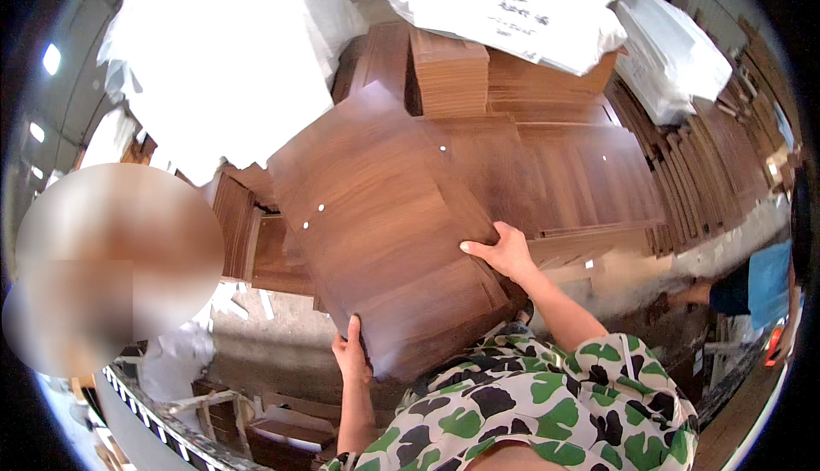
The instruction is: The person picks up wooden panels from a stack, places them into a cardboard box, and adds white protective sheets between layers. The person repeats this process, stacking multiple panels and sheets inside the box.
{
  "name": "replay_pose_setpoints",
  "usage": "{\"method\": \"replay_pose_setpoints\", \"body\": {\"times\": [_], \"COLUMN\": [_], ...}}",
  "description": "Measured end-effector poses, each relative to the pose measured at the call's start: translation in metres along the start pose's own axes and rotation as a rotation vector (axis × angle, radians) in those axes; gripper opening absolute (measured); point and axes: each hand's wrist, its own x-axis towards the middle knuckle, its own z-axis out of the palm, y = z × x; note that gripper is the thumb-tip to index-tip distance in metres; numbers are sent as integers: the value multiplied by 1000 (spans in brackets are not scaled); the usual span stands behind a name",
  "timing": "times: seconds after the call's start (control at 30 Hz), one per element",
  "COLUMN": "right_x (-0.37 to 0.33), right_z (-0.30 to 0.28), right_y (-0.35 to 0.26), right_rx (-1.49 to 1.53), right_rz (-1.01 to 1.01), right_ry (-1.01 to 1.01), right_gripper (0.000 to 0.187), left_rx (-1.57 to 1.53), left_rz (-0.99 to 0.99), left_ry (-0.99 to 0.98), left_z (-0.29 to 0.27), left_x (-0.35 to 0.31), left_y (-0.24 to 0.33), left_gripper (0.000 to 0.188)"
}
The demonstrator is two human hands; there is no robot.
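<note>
A large brown wood-grain panel [376, 206] is tilted between my hands, in front of my body. My left hand [350, 356] grips its near left edge, the thumb lying on the top face. On the right edge, my right hand [504, 253] is closed with its thumb over the face; the fingers under the panel are hidden. Small white dots mark the panel's surface. Just beyond and to the right lies a stack of similar brown panels [589, 172], partly covered by the held one.
White wrapping [222, 52] covers a pile at the back left, and a white sheet [512, 10] covers another at the back. More panels stand in a row [700, 172] at the right, beside a white-wrapped bundle [670, 57]. White scraps [231, 300] litter the floor. A blurred patch hides the left side.
</note>
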Motion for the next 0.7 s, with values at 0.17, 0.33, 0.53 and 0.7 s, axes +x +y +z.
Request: {"method": "replay_pose_setpoints", "body": {"times": [0.17, 0.33, 0.53, 0.7], "right_x": [17, 40, 27, 14], "right_z": [13, 1, -38, -96], "right_y": [19, 19, 5, 108], "right_rx": [-25, -162, -454, 5], "right_rz": [-61, -40, -10, 139], "right_ry": [-103, -203, -331, 207], "right_gripper": [79, 89, 86, 54], "left_rx": [10, -20, -15, 92], "left_rz": [-21, -10, -38, -67], "left_ry": [59, 58, -10, -17], "left_z": [-2, 16, 20, 16], "left_x": [-9, -8, -3, -1], "left_y": [-18, -22, -29, -31], "left_gripper": [54, 55, 56, 60]}}
